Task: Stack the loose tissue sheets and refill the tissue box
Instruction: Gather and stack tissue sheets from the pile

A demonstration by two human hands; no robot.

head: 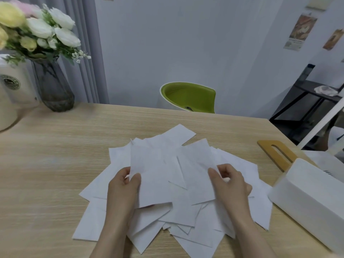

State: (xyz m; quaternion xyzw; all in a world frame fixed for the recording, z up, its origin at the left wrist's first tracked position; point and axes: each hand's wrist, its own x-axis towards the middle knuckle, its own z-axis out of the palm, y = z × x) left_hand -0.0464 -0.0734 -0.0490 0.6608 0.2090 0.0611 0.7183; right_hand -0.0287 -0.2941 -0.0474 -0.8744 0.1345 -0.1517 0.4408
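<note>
Several loose white tissue sheets (178, 216) lie scattered in an overlapping pile on the wooden table (55, 164). My left hand (123, 187) pinches the left edge of one sheet (149, 175), lifted a little above the pile. My right hand (229, 181) pinches the right edge of another sheet (195, 164) beside it. The white tissue box (305, 198) stands at the right edge of the table. Its wooden lid (277, 153), with a slot in it, lies behind the box.
A dark glass vase of white and yellow flowers (52, 84) and a cream appliance (13, 97) stand at the table's far left. A green chair (188, 95) sits behind the table. A black shelf (307, 101) is at the right.
</note>
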